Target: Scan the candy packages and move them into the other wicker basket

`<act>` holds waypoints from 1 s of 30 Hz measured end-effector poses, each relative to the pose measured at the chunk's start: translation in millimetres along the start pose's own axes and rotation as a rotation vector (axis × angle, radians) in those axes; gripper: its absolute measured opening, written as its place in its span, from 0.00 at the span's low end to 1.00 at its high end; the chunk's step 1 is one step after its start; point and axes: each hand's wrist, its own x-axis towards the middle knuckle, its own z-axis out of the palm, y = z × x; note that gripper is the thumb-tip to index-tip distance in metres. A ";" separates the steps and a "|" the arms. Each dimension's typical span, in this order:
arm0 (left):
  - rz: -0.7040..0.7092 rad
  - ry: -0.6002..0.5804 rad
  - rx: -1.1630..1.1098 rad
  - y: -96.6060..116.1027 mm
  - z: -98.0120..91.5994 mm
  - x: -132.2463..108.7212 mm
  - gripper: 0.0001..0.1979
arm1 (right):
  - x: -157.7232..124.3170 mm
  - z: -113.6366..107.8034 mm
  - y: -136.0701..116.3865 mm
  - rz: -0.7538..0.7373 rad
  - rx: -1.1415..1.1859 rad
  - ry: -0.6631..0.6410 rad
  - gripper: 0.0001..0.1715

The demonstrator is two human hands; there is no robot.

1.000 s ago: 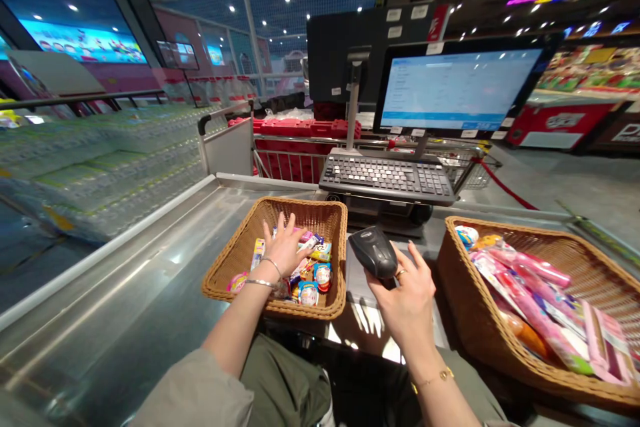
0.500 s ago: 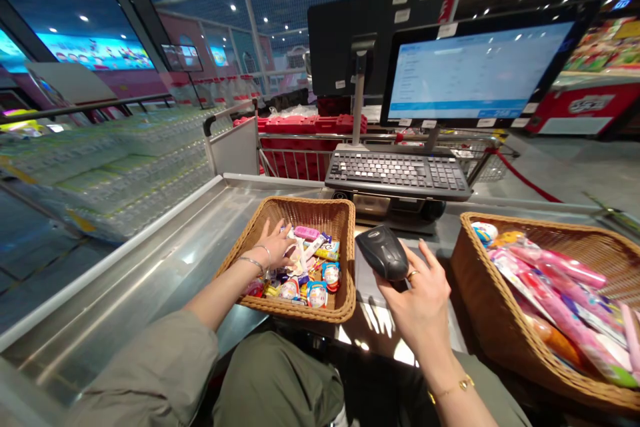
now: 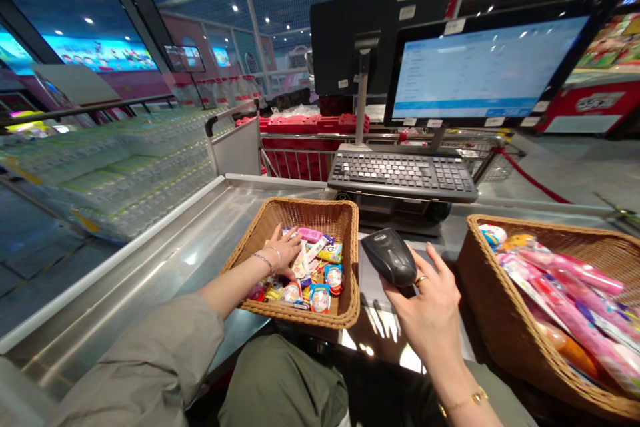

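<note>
My left hand [image 3: 282,252] reaches into the left wicker basket [image 3: 354,280], its fingers spread over a heap of small wrapped sweets. Around it lie a pink pack [image 3: 310,234], a yellow pack [image 3: 331,253] and round blue-and-white items [image 3: 320,298]. What the fingertips touch is partly hidden. To the right of this basket, my right hand [image 3: 429,303] grips a black barcode scanner [image 3: 391,257] above the metal counter. The scanner points up and left, and some of my right fingers stand away from it.
A second wicker basket [image 3: 493,307] on the right holds pink packaged goods [image 3: 565,280]. Behind the counter [image 3: 200,253] are a keyboard [image 3: 403,172] and a lit monitor [image 3: 485,73]. Stacked bottle packs [image 3: 125,167] stand to the left, past the counter's edge.
My left hand has shifted slightly over the sweets, with its fingers still spread. My right hand keeps the barcode scanner in nearly the same place. The whole view has shifted a little.
</note>
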 end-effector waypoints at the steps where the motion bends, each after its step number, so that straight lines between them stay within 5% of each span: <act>1: -0.001 0.004 -0.003 2.2 0.0 -0.8 0.46 | 0.1 0.0 0.1 -0.007 0.006 0.005 0.09; 18: -0.089 0.029 0.024 25.3 -7.5 -2.3 0.51 | -0.8 0.0 2.0 -0.009 0.009 0.011 0.09; 26: -0.022 0.026 -0.071 19.7 -7.3 -7.9 0.45 | -1.5 -0.7 3.8 -0.006 0.004 0.023 0.09; 30: -0.001 0.011 -0.118 15.4 -13.6 -10.8 0.33 | -1.2 -2.4 4.3 -0.007 0.011 0.023 0.10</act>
